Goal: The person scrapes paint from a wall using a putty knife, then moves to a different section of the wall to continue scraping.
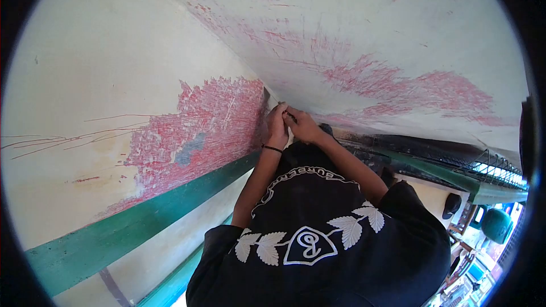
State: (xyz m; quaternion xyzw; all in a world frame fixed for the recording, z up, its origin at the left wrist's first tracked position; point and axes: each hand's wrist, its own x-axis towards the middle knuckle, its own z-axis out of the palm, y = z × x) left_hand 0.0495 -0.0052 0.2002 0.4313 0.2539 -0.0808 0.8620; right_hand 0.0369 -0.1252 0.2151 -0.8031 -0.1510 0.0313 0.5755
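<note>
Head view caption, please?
Left hand and right hand meet at the corner of red-scraped white walls above a green band.

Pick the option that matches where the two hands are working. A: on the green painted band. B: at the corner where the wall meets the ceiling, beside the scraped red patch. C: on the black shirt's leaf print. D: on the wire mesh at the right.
B: both hands, the left hand and the right hand, meet at the wall-ceiling corner beside the scraped red patch, well above the green band.
</note>
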